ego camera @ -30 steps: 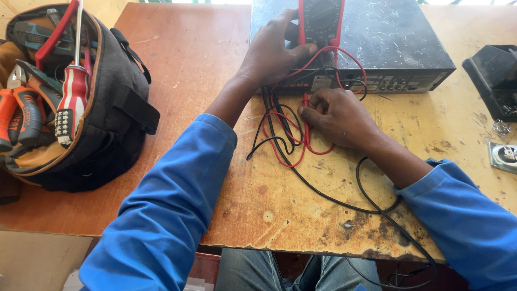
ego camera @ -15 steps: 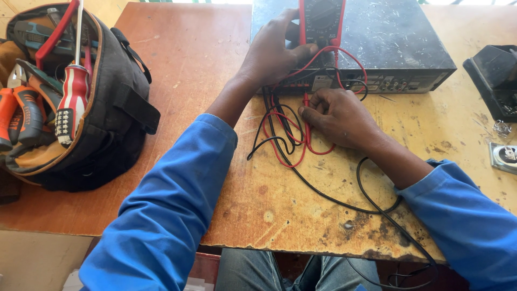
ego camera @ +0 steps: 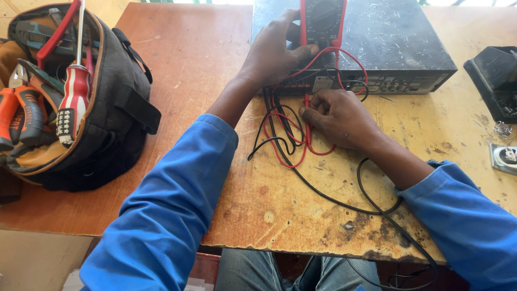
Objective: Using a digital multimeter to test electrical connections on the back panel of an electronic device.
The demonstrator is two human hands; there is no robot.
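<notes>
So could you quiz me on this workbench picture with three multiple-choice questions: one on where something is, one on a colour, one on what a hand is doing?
1. Where does the tool bag sit?
A. on the table's left side
B. on the black box
C. under the table

2. What colour is the casing of the meter?
A. yellow
B. red
C. green

3. What is the left hand doing?
A. resting flat and empty on the table
B. gripping a screwdriver
C. touching the meter on the black box

Answers:
1. A, the bag lies left of both arms on the table.
2. B, its edges show red.
3. C, its fingers and thumb rest against the meter, while the right hand pinches a lead by the box's rear sockets.
</notes>
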